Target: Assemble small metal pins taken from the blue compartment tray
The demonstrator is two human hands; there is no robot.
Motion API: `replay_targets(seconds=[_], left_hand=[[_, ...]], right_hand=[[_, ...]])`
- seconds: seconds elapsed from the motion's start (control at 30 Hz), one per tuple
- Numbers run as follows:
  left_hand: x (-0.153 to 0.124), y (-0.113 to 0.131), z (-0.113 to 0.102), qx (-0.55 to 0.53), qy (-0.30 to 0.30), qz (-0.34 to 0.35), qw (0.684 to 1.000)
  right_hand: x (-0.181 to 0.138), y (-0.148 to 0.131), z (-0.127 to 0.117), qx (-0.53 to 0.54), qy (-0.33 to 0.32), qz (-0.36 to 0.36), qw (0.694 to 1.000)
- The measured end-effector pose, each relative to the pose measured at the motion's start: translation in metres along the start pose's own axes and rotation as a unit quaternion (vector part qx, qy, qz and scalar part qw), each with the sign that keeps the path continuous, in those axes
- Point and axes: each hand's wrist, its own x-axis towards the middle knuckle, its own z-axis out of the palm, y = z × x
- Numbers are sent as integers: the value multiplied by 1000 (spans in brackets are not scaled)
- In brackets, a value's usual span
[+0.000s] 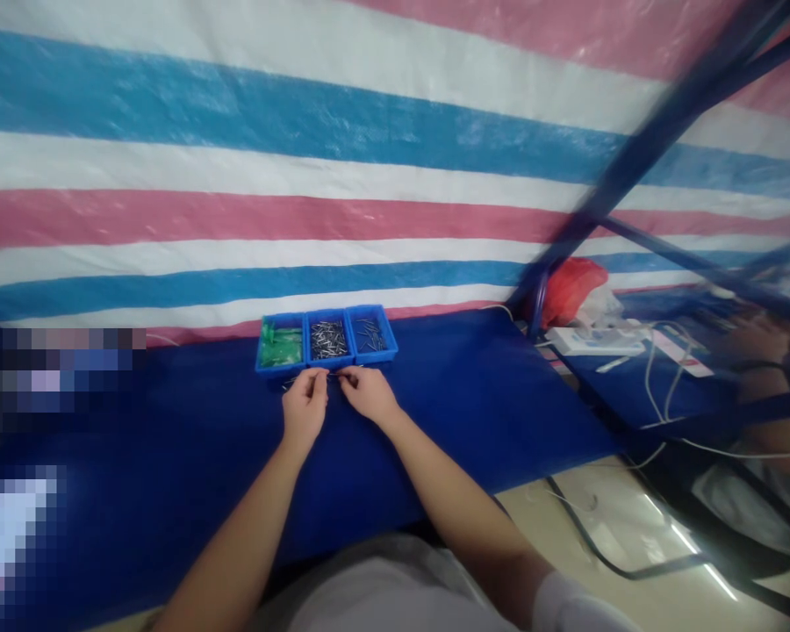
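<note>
Just in front of three joined blue bins, my left hand (305, 405) is closed in a pinch, with thin metal pieces (288, 384) poking out at its left side. My right hand (371, 393) faces it a short gap away, thumb and fingers pinched on a thin metal piece (333, 376) that shows between the hands. The left bin (259, 358) holds green plastic-looking pieces (282, 345). Many short metal screw-like pieces (329, 341) fill the middle bin (331, 361). Fewer, thinner metal pins (369, 333) lie in the right bin (377, 355). Exact kinds are too small to tell.
The bins stand on a blue-covered table (487, 395) against a striped plastic sheet (237, 219). A dark blue metal frame (585, 211) rises at right. Beyond it are a red bag (570, 290), a white box (596, 341), cables and another person's blurred hands (757, 338). The left edge is pixelated.
</note>
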Motion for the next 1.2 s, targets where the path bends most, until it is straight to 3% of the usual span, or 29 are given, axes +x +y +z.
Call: replay_targets(seconds=[0.23, 0.6, 1.03, 1.2], left_hand=[[0, -1, 1, 5, 0, 6, 1000], [0, 1, -1, 4, -3, 0, 1000], [0, 0, 0, 5, -2, 5, 1000], [-1, -1, -1, 2, 8, 4, 1000]], right_hand=[[2, -5, 7, -136, -19, 17, 990], [0, -10, 7, -175, -34, 39, 983], [-1, -10, 5, -175, -52, 23, 983], [-3, -7, 7, -39, -20, 17, 999]])
